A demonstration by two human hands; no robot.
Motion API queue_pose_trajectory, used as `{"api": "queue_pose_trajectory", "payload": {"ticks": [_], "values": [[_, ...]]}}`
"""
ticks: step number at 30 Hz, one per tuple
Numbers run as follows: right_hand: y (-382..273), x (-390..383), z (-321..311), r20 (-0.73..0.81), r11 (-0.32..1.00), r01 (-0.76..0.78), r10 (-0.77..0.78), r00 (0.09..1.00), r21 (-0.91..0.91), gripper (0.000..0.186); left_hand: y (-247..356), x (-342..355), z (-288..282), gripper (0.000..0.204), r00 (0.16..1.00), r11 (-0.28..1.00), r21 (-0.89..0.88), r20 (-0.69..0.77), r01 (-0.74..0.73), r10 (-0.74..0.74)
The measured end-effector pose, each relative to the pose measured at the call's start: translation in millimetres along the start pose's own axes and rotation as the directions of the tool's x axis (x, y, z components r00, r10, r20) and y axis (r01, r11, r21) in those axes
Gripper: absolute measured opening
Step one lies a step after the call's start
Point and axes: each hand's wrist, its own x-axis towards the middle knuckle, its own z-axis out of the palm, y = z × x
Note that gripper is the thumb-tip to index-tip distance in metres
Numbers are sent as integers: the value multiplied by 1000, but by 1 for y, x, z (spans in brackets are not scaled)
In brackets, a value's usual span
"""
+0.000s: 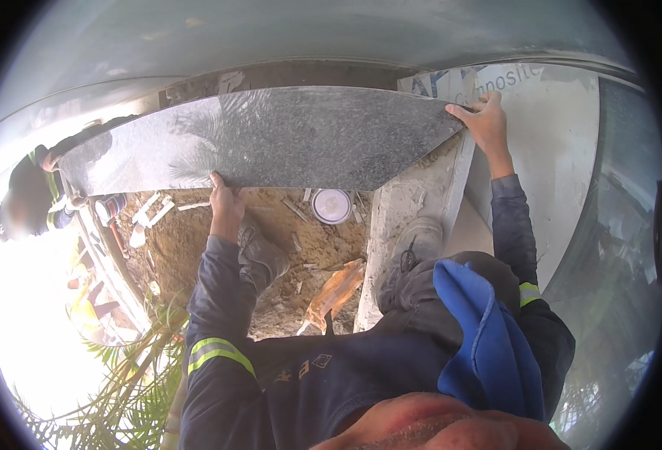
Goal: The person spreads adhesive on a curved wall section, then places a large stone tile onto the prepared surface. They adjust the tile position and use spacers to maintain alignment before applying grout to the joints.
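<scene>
A long polished, speckled grey slab [308, 135], its right end cut at a slant, spans the upper middle. My left hand [226, 201] grips its near edge, left of centre, with fingers hidden behind it. My right hand [484, 120] grips the pointed right end. At the far left a co-worker [27, 191] has hands on the slab's left end. A pale board with large printing [552, 142] lies beyond my right hand.
A round pail [331, 205], debris and an orange-brown wooden piece [331, 295] lie on the dirt [278, 206] below. My booted feet straddle dirt and a concrete ledge [380, 277]. Palm fronds [98, 405] are lower left; glossy grey surfaces [624, 225] curve along the top and right.
</scene>
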Motion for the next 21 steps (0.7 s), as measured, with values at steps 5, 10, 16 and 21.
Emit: {"api": "queue_pose_trajectory", "payload": {"ticks": [5, 10, 16, 21], "values": [[-1, 1, 0, -2, 998, 43, -43, 999, -38, 80, 0, 0, 2, 75, 1000, 1000, -16, 14, 12, -12], [-6, 2, -5, 59, 996, 7, -2, 998, -84, 77, -1, -5, 6, 75, 1000, 1000, 4, -4, -2, 2], [2, 1, -2, 22, 992, 1, 2, 1000, -129, 73, 2, -9, 10, 75, 1000, 1000, -20, -24, 15, -16], [2, -10, -3, -97, 996, 92, -93, 991, -19, 70, 6, -14, 7, 74, 997, 998, 61, -72, -1, 6]]}}
